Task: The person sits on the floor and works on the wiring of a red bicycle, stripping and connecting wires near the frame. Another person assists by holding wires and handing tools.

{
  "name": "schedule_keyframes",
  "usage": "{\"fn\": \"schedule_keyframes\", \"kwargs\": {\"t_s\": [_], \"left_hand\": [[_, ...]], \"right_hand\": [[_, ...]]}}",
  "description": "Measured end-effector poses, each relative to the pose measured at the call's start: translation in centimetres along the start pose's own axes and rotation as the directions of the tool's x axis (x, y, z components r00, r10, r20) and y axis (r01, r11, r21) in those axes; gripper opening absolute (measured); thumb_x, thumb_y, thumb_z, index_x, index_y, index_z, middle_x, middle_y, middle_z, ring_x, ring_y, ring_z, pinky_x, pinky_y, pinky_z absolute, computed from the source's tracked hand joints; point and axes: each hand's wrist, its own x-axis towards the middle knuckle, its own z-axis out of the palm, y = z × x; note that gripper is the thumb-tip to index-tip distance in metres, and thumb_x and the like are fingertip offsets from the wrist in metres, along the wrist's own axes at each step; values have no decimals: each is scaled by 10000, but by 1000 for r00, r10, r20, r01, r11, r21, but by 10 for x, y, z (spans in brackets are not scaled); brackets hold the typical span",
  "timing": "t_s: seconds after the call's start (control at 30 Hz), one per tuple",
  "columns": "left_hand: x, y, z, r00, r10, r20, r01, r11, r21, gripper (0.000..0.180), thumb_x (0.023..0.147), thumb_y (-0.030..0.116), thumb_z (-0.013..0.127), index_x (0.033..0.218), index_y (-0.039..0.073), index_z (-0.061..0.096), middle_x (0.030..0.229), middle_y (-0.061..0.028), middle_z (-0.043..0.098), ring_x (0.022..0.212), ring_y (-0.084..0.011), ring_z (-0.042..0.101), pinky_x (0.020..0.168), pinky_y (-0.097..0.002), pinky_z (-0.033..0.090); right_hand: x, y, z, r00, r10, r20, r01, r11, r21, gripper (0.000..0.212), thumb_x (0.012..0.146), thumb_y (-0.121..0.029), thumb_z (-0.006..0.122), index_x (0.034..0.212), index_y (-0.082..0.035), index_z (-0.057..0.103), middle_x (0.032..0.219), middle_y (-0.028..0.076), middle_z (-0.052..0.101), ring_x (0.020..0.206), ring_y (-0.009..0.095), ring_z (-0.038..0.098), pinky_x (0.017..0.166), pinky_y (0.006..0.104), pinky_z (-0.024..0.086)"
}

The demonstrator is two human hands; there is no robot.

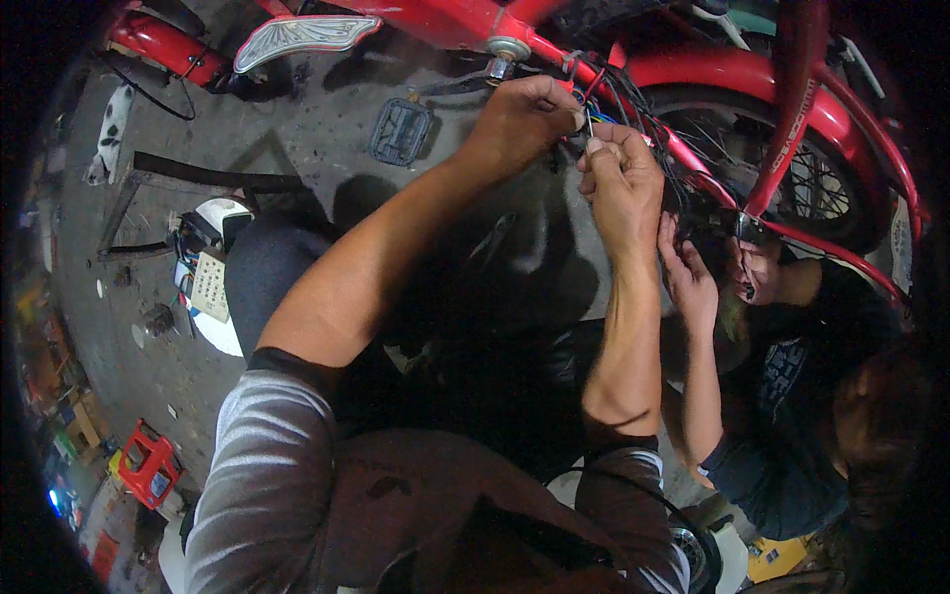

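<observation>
At the red bike frame (712, 183), my two hands meet over a bundle of coloured wires (598, 111). My left hand (529, 119) is closed, thumb and fingers pinching beside the wires. Just right of it and a little lower, my right hand (623, 183) is closed too. A thin, pale wire (591, 125) runs between the fingertips of both hands; its ends are hidden by the fingers. Dark cables (633, 104) hang along the frame tube close by.
A co-worker's hands (690, 277) are at the frame on the right, near the spoked wheel (807, 168). A bike pedal (401, 132) sticks out left of my left hand. On the floor are a dark metal frame (203, 176) and a red stool (150, 463).
</observation>
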Motion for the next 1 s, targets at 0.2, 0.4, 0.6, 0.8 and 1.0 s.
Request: {"fn": "schedule_keyframes", "kwargs": {"t_s": [0.2,0.4,0.6,0.8,1.0], "left_hand": [[2,-5,-1,999,31,14,-31,1000,-7,116,816,100,659,900,22,639,819,-17,633,780,-90,577,716,-249,471],[3,-10,-1,996,86,8,-84,988,-131,48,791,29,650,836,17,640,769,-29,632,707,-92,577,642,-243,476],[3,-10,-2,988,152,23,-151,988,-30,42,788,-4,648,820,19,634,759,-23,633,693,-85,574,604,-234,469],[2,-7,-1,990,129,50,-127,991,-51,39,791,-5,637,819,22,634,725,-24,625,632,-81,561,536,-233,449],[1,-1,-6,992,23,124,-34,995,93,89,823,49,629,897,1,625,832,-30,622,804,-93,568,742,-255,471]], "right_hand": [[1,1,2,1000,-14,-4,14,999,-42,193,895,-94,536,1056,-9,600,676,-4,541,539,47,453,471,191,355],[0,-3,3,1000,-7,10,8,996,-92,192,899,-103,540,1046,-9,618,672,-9,541,538,43,444,466,193,348],[2,-5,-2,1000,15,26,-11,989,-146,190,897,-110,547,1033,-15,639,672,-20,540,537,32,424,469,188,320],[1,-8,-8,996,59,63,-49,987,-153,212,894,-112,545,1056,-17,644,672,-28,540,536,23,409,480,185,303],[3,-4,-9,997,12,77,2,984,-179,213,891,-97,542,1053,-10,649,684,-24,543,586,37,448,531,193,341]]}}
